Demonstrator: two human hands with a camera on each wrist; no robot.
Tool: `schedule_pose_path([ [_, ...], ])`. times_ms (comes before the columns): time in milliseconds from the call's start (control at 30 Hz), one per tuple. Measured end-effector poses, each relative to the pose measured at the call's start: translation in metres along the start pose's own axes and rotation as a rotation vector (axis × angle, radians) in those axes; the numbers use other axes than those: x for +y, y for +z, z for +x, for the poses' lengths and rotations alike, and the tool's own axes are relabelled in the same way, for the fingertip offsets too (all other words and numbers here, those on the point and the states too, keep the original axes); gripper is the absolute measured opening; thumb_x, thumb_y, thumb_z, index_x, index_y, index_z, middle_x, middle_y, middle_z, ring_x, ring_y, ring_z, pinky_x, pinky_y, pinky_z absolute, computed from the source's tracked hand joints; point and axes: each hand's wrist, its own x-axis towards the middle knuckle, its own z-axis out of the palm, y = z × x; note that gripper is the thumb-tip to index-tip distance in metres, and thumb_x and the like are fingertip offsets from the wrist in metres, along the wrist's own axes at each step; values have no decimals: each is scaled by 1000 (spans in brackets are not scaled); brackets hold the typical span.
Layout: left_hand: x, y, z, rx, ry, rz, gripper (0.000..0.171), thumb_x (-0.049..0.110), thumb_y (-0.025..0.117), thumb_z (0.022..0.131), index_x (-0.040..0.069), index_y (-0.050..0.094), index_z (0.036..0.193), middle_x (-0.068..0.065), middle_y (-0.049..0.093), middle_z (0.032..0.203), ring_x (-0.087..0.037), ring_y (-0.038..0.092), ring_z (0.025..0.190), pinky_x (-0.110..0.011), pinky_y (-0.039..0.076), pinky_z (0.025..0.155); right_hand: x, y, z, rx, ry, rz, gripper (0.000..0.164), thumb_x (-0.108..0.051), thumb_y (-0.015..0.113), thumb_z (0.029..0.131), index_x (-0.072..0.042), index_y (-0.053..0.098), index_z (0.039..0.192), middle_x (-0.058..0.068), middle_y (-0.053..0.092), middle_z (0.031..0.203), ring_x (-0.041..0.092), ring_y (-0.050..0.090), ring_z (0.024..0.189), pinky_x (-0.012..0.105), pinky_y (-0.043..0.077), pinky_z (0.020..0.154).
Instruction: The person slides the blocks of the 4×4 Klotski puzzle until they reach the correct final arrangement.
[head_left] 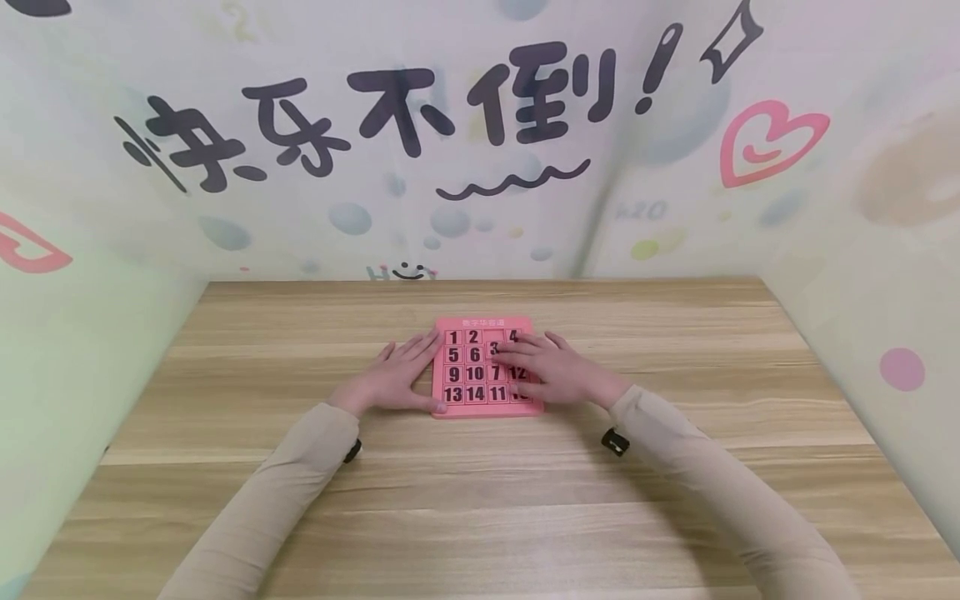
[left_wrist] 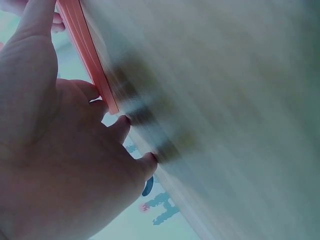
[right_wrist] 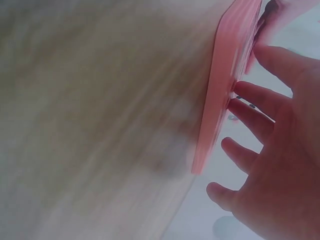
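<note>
A pink sliding number puzzle (head_left: 487,410) lies flat on the wooden table, its black numbers upright in the head view. My left hand (head_left: 397,377) rests against its left side, with fingers at the upper left edge and the thumb at the lower left corner. Over the right part lies my right hand (head_left: 558,372), fingertips on the tiles near the 3 tile (head_left: 493,349). That tile sits partly raised toward a gap in the top row. Fingers hide some tiles in the right column. Both wrist views show the puzzle's side edge (right_wrist: 212,105) beside spread fingers.
The wooden table (head_left: 480,508) reaches back to a patterned wall (head_left: 315,225) with large black characters and coloured spots. Side walls close in at left and right. A black band piece (head_left: 616,442) shows under the right sleeve.
</note>
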Motion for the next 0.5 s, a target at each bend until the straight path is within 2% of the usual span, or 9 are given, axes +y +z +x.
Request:
schedule_pose_path([
  [500, 1, 0, -1, 3, 7, -3, 110, 58, 67, 82, 6, 4, 155, -12, -2, 160, -35, 0, 145, -58, -3, 113, 14, 0, 15, 23, 24, 28, 54, -39, 50, 100, -16, 43, 147, 7, 35, 153, 33, 21, 143, 64, 7, 112],
])
